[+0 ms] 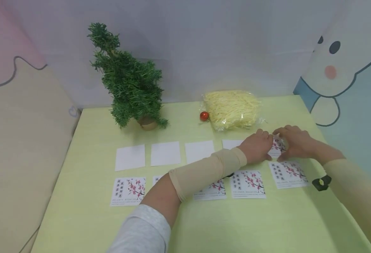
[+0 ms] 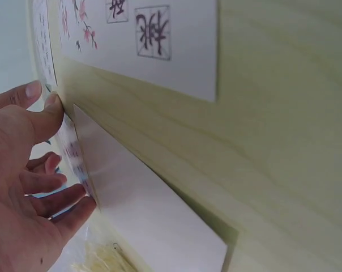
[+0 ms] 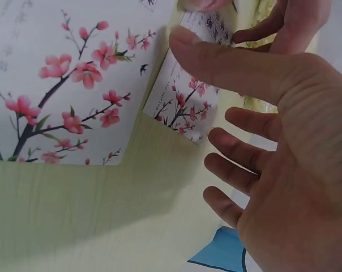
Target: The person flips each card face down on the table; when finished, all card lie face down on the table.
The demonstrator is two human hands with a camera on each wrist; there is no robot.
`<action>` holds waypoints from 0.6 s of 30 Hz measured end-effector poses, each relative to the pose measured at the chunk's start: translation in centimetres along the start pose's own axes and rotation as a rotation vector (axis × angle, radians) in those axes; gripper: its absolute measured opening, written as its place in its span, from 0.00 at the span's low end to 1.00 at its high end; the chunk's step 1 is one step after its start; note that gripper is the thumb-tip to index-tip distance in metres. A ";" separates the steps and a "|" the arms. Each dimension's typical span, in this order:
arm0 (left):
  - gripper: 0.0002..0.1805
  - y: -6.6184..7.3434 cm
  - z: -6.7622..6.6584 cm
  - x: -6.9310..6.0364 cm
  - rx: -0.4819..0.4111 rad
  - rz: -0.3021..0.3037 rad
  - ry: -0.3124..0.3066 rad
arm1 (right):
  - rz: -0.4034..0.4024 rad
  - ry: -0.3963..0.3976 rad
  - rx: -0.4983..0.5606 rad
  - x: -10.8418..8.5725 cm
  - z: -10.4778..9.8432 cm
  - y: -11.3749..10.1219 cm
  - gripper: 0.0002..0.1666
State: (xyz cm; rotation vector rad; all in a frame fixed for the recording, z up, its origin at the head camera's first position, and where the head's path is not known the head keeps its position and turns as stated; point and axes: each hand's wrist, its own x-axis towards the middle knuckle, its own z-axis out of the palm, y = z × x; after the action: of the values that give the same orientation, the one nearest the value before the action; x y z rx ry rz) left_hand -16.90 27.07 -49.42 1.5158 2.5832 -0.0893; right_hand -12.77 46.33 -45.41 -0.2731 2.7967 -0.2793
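We note the square white paper card printed with pink blossoms (image 1: 276, 147) right of centre in the head frame, on the pale yellow-green desk (image 1: 223, 225). Left hand (image 1: 256, 146): fingers parted, at its left edge. Right hand (image 1: 298, 142): spread wide, thumb over it.

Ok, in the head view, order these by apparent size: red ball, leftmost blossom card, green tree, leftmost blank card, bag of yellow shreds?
1. Green tree
2. Bag of yellow shreds
3. Leftmost blossom card and leftmost blank card: unranked, since the first lies nearer the camera
4. Red ball
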 end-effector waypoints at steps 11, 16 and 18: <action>0.51 0.1 0.3 -0.1 0.029 -0.030 0.054 | 0.033 -0.027 -0.035 0.8 0.1 0.6 0.49; 0.54 0.1 0.5 -0.3 0.000 -0.051 0.070 | 0.041 -0.042 -0.026 1.3 0.0 0.8 0.54; 0.55 0.1 0.5 -0.4 -0.007 -0.056 0.069 | 0.050 -0.050 -0.017 1.4 -0.2 0.9 0.56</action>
State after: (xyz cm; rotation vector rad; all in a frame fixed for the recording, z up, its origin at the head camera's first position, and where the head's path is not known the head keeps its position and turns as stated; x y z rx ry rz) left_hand -16.59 26.75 -49.89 1.4697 2.6769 -0.0349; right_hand -14.24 46.88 -45.85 -0.2106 2.7529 -0.2342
